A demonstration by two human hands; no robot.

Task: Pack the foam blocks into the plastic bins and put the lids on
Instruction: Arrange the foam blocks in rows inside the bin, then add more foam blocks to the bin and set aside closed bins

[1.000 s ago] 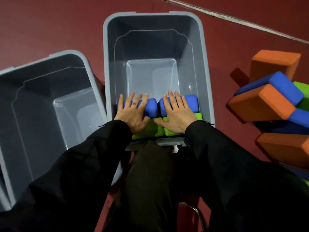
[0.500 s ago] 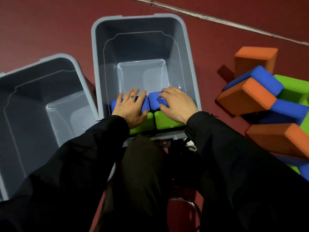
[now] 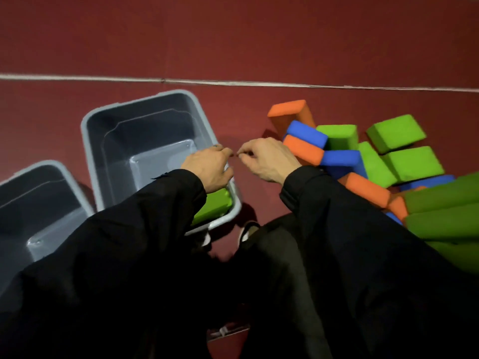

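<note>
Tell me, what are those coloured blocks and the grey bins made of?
The coloured blocks look like soft foam: matte, slightly grainy faces with rounded edges and no shine. The grey bins look like moulded plastic: smooth, thin walls, a rolled rim, and a paler floor that catches a dull sheen. The dark red floor looks matte; its material is unclear.

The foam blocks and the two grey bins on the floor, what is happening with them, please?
A person in black sleeves is packing foam blocks. Both hands, the left hand and the right hand, hang empty with loosely curled fingers, between the middle bin and the pile of blocks on the right. A green block lies in that bin. The left bin shows no blocks. No lids are in view.
</note>
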